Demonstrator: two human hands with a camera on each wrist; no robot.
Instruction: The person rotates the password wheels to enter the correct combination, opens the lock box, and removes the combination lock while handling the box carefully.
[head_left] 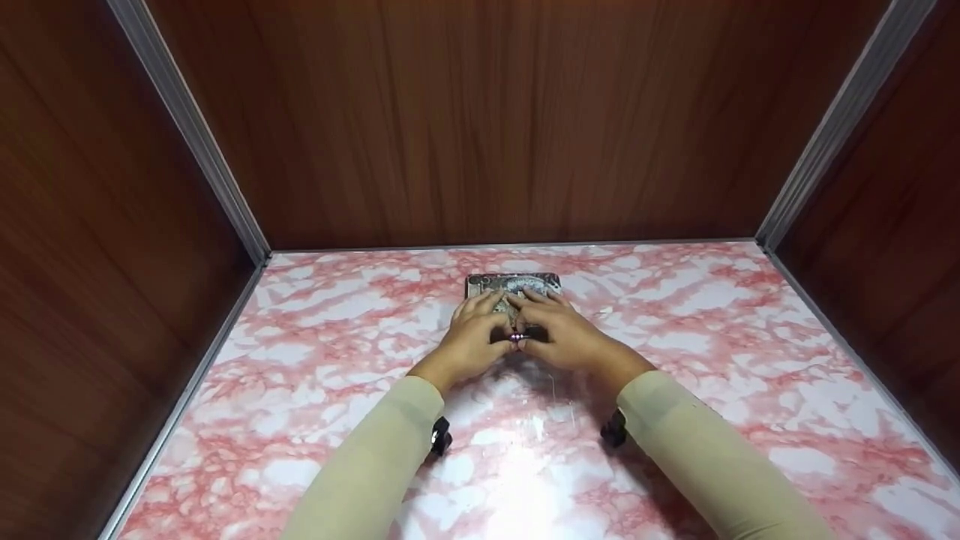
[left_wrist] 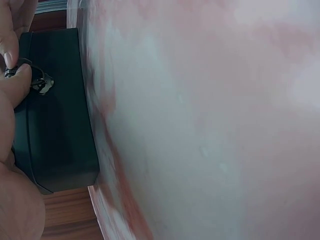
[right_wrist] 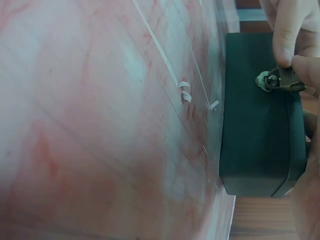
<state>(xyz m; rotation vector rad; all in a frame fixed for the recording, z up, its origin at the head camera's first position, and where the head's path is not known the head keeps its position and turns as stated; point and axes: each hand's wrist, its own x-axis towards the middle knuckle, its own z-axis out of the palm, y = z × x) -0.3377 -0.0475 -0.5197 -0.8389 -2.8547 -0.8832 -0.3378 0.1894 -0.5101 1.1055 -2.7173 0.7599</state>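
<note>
A dark green box (right_wrist: pixel 255 125) with a patterned lid (head_left: pixel 517 283) sits on the marbled table, a metal clasp (left_wrist: pixel 44 84) on its near side. From the left, my left hand (head_left: pixel 472 337) lays its fingers over the lid while its thumb (left_wrist: pixel 21 82) holds the clasp. My right hand (head_left: pixel 566 334) mirrors it, fingers spread over the lid and thumb (right_wrist: pixel 306 67) on the clasp's raised metal tab (right_wrist: pixel 290 82). Both thumbs meet at the clasp. The hands cover much of the lid in the head view.
Brown wood-grain panels (head_left: pixel 480 120) with grey metal edging (head_left: pixel 202 127) enclose the back and both sides of the red and white table (head_left: pixel 337 450). Small white curled strips (right_wrist: pixel 185 91) show on the table before the box. Dark wrist devices (head_left: pixel 441 436) hang below both sleeves.
</note>
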